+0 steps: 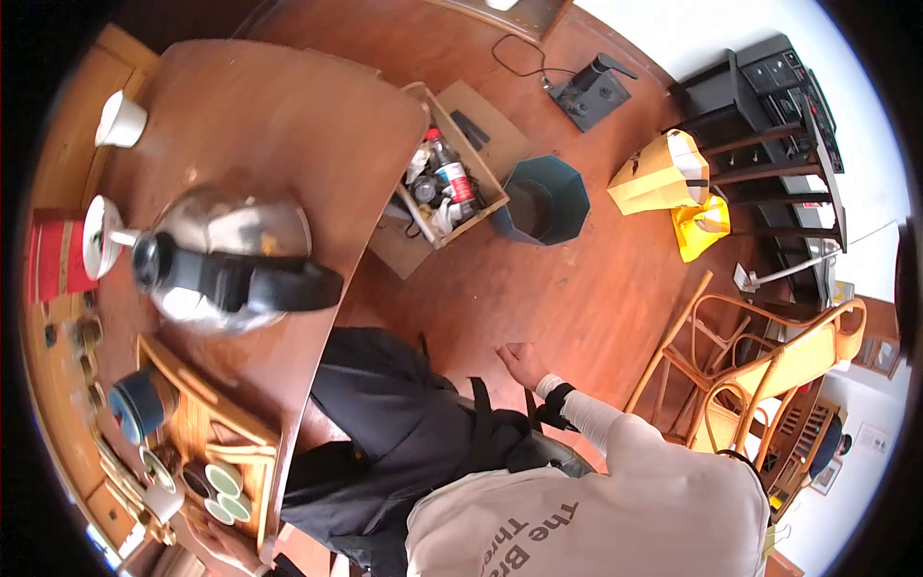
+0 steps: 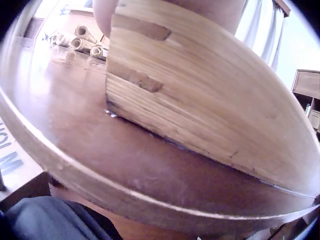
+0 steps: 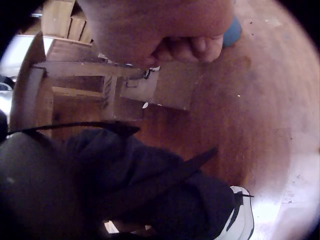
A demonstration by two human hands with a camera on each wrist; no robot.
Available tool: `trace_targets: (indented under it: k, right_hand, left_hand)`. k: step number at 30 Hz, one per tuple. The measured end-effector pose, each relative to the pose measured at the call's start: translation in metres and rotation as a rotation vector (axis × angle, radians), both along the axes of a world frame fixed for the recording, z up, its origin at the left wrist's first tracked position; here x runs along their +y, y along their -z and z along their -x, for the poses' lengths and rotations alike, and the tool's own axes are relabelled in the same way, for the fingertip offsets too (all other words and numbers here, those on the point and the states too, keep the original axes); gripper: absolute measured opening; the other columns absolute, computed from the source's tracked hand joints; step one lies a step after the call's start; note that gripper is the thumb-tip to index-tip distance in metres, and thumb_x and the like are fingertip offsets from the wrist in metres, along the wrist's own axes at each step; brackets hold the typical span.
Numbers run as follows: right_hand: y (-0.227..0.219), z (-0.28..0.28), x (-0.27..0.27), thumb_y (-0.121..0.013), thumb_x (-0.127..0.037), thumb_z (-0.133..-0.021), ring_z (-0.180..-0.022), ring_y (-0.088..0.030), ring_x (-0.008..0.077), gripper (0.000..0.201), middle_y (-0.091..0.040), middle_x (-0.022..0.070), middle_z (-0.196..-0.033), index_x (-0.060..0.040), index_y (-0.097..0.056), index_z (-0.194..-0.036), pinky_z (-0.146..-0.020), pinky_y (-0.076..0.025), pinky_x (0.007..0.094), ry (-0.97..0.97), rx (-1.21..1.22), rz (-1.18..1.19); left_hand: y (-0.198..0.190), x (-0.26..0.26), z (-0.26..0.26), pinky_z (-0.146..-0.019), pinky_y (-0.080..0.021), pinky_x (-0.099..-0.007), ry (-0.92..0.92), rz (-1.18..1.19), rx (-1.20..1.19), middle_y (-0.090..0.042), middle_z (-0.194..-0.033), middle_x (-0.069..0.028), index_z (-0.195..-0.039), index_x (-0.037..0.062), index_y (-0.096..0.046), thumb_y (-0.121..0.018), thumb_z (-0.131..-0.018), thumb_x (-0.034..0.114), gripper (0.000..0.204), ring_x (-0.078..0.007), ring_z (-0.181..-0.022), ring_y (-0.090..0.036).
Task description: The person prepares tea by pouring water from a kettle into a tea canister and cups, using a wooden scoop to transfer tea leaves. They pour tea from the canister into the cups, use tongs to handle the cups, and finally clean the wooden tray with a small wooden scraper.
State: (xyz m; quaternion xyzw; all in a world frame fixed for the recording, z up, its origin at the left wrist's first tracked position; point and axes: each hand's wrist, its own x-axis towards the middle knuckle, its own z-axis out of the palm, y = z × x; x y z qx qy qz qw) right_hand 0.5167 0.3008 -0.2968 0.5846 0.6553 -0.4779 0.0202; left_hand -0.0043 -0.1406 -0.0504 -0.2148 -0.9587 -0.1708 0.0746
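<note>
My left hand (image 1: 223, 550) lies at the near end of a wooden tea tray (image 1: 261, 481), fingers reaching over its corner by the small pale-green cups (image 1: 226, 478). In the left wrist view the tray's wooden side (image 2: 200, 100) stands close on the tabletop and hides most of the hand. A lidded pot (image 1: 159, 468) and a dark blue canister (image 1: 142, 406) stand around the tray. My right hand (image 1: 524, 365) hangs over the floor beside my lap, its fingers loosely curled with nothing in them; in the right wrist view the curled fingers (image 3: 192, 49) show near the top.
A large steel kettle (image 1: 236, 226) with a black handle is on the table (image 1: 288, 96), near a white cup (image 1: 121, 120). Beyond the table edge are a box holding a bottle (image 1: 452, 178), a blue-green bin (image 1: 548, 197), paper bags (image 1: 663, 173) and a rattan chair (image 1: 769, 375).
</note>
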Motion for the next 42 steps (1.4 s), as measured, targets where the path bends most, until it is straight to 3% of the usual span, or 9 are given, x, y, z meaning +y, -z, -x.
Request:
trace_targets:
  k: [3, 5, 7, 9, 13, 24, 28, 35, 42]
  right_hand:
    - [0.011, -0.004, -0.003, -0.055, -0.045, -0.101, -0.075, -0.064, 0.0491, 0.057, -0.063, 0.0309, -0.077, 0.0041, -0.068, -0.077, -0.07, -0.051, 0.0526, -0.047, -0.029, 0.001]
    - [0.011, -0.004, -0.002, -0.058, -0.037, -0.102, -0.055, -0.05, 0.0228, 0.049, -0.049, 0.0225, -0.06, 0.005, -0.062, -0.076, -0.06, -0.046, 0.0436, -0.023, 0.096, -0.094]
    - [-0.02, 0.013, 0.002, -0.058, -0.035, -0.102, -0.056, -0.05, 0.0211, 0.049, -0.05, 0.0213, -0.06, 0.0052, -0.063, -0.075, -0.059, -0.045, 0.0435, 0.059, 0.223, -0.278]
    - [-0.044, 0.021, 0.013, -0.06, -0.042, -0.101, -0.055, -0.058, 0.0302, 0.053, -0.061, 0.027, -0.065, 0.0044, -0.069, -0.077, -0.062, -0.048, 0.0471, 0.056, 0.027, -0.216]
    - [-0.124, 0.073, 0.016, -0.065, -0.034, -0.101, -0.057, -0.039, 0.0086, 0.052, -0.038, 0.0108, -0.055, 0.0046, -0.055, -0.067, -0.052, -0.036, 0.0368, 0.117, 0.312, -0.359]
    - [-0.308, 0.262, -0.007, -0.069, -0.022, -0.1, -0.059, -0.036, 0.0115, 0.037, -0.043, 0.008, -0.06, 0.0022, -0.055, -0.076, -0.053, -0.036, 0.0322, -0.403, 0.729, -0.627]
    - [-0.349, 0.355, -0.005, -0.083, -0.02, -0.087, -0.083, -0.059, 0.0081, 0.042, -0.066, -0.0002, -0.097, -0.0053, -0.065, -0.122, -0.077, -0.05, 0.0263, -0.68, 0.828, -0.549]
    - [-0.363, 0.477, 0.001, -0.091, -0.049, -0.068, -0.14, -0.047, 0.0367, 0.11, -0.046, 0.0209, -0.153, -0.0061, -0.039, -0.155, -0.114, -0.042, 0.0433, -1.084, 0.811, -0.664]
    - [-0.336, 0.5, -0.01, -0.088, -0.036, -0.069, -0.122, -0.059, 0.0334, 0.096, -0.06, 0.0149, -0.128, -0.0089, -0.046, -0.151, -0.107, -0.047, 0.0417, -1.194, 0.6, -0.655]
  left_hand:
    - [0.003, 0.021, -0.012, -0.12, -0.034, -0.0395, -0.031, -0.143, -0.062, -0.041, -0.157, -0.0229, -0.153, -0.0031, -0.036, -0.048, -0.103, -0.003, 0.052, -0.0303, -0.142, -0.045]
    - [-0.003, 0.046, -0.025, -0.119, -0.034, -0.041, -0.106, -0.548, -0.224, -0.046, -0.153, -0.0207, -0.152, -0.0042, -0.037, -0.05, -0.101, -0.003, 0.052, -0.0284, -0.14, -0.046]
    - [-0.003, 0.058, -0.031, -0.113, -0.039, -0.0389, -0.015, -0.675, -0.231, -0.053, -0.146, -0.0196, -0.147, -0.0051, -0.045, -0.053, -0.101, 0.005, 0.048, -0.0267, -0.131, -0.053]
    - [0.01, 0.039, -0.018, -0.112, -0.041, -0.0394, -0.1, -0.596, -0.144, -0.059, -0.14, -0.0184, -0.141, -0.0039, -0.054, -0.056, -0.102, 0.013, 0.042, -0.0293, -0.129, -0.055]
    - [-0.003, 0.049, -0.025, -0.104, -0.048, -0.0447, -0.221, -0.279, 0.004, -0.062, -0.136, -0.0253, -0.146, 0.0069, -0.05, -0.06, -0.101, 0.017, 0.047, -0.0412, -0.124, -0.061]
    - [-0.005, 0.051, -0.029, -0.105, -0.046, -0.0497, -0.182, -0.389, -0.017, -0.059, -0.133, -0.0312, -0.147, -0.0004, -0.044, -0.056, -0.094, 0.0, 0.055, -0.0474, -0.121, -0.058]
    - [-0.001, 0.05, -0.028, -0.104, -0.047, -0.0504, -0.172, -0.424, -0.019, -0.059, -0.132, -0.0313, -0.148, 0.0004, -0.043, -0.055, -0.094, -0.001, 0.056, -0.0476, -0.121, -0.057]
    - [0.002, 0.05, -0.029, -0.102, -0.047, -0.0513, -0.18, -0.466, -0.016, -0.06, -0.13, -0.0306, -0.147, 0.0013, -0.043, -0.055, -0.094, 0.0, 0.055, -0.0477, -0.119, -0.057]
    - [-0.003, 0.053, -0.031, -0.104, -0.046, -0.0498, -0.191, -0.457, -0.03, -0.059, -0.133, -0.0281, -0.147, 0.0005, -0.043, -0.054, -0.094, 0.0, 0.054, -0.0454, -0.122, -0.055]
